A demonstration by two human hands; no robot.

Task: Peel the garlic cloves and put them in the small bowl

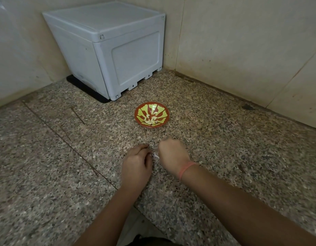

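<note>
Both hands were noted close together, low over the granite counter (224, 139). The left hand (136, 162) was curled, its fingertips pinched on a garlic clove (156, 155). The right hand (171, 153) was clenched tight on the clove's other end. The clove was seen between the two grips, near the small bowl (164, 108), where peeled cloves (151, 119) were heaped.

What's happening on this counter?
A person is peeling garlic. The left hand and right hand are curled close together over the granite counter, seemingly pinching a small white garlic clove between them. Beyond them sits a small bowl already holding several peeled cloves.
</note>
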